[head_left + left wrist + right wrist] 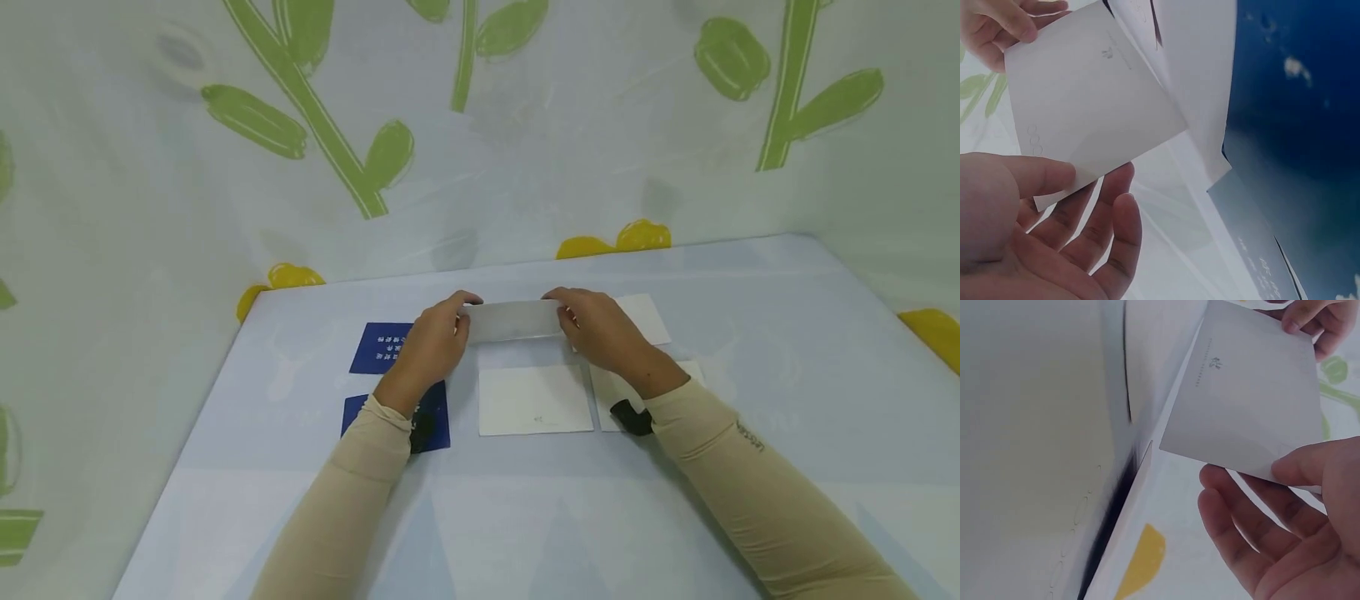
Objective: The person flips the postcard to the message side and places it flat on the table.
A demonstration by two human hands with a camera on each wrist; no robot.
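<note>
A white postcard (513,322) is held up above the table, tilted, between both hands. My left hand (433,346) pinches its left end between thumb and fingers. At the opposite end my right hand (606,337) pinches it the same way. In the right wrist view the postcard's face (1247,394) carries a small printed emblem and a line of tiny text. The left wrist view shows the left thumb on top of the card (1085,94) and the fingers beneath it. The card's other side is hidden in these views.
Two dark blue cards (367,348) with white writing lie at the left, partly behind the left arm. White cards (536,400) lie in the middle and right, one (647,317) beyond the right hand. A patterned cloth (525,167) hangs behind the pale table (247,442).
</note>
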